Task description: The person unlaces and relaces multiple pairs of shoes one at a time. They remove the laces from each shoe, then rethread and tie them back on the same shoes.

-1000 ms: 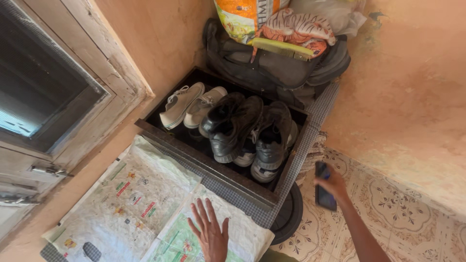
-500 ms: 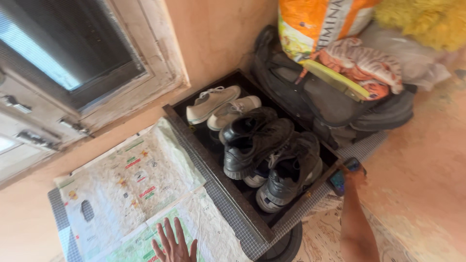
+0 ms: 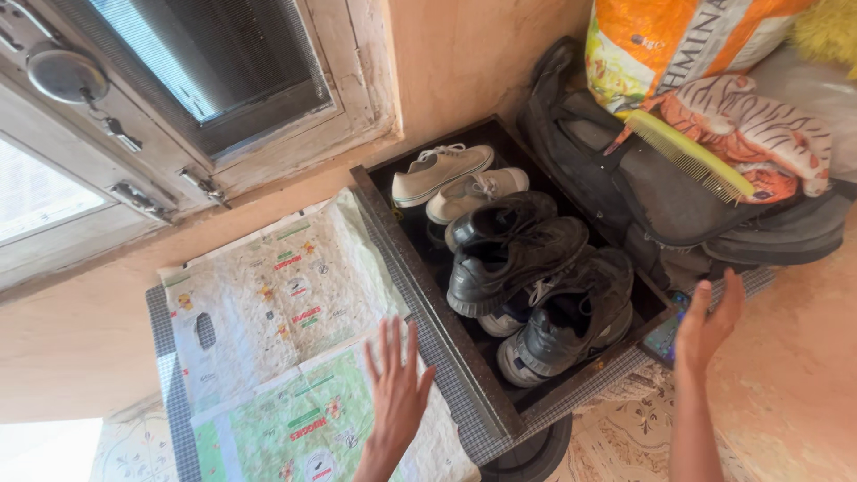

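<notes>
My left hand (image 3: 397, 393) hovers with fingers spread over printed plastic sheets (image 3: 277, 303) on a low surface. My right hand (image 3: 710, 319) is open, fingers straight, beside the right corner of a dark shoe tray (image 3: 420, 259). A dark phone (image 3: 665, 337) lies just left of that hand at the tray's corner; neither hand holds it. In the tray sit a white sneaker pair (image 3: 455, 174), a black shoe pair (image 3: 513, 254) and grey-black sneakers (image 3: 571, 326).
A black backpack (image 3: 643, 196) lies behind the tray, with a yellow-green comb (image 3: 692, 159), a tiger-striped cloth (image 3: 759, 134) and an orange sack (image 3: 678, 40) on it. A framed window (image 3: 205, 71) is at upper left. A checkered mat (image 3: 446, 384) edges the tray; patterned floor tiles (image 3: 616, 437) lie below.
The view swung left and down. My right hand, which held the phone, has let it go by the tray's corner and opened. My left hand lifted and moved closer to the tray.
</notes>
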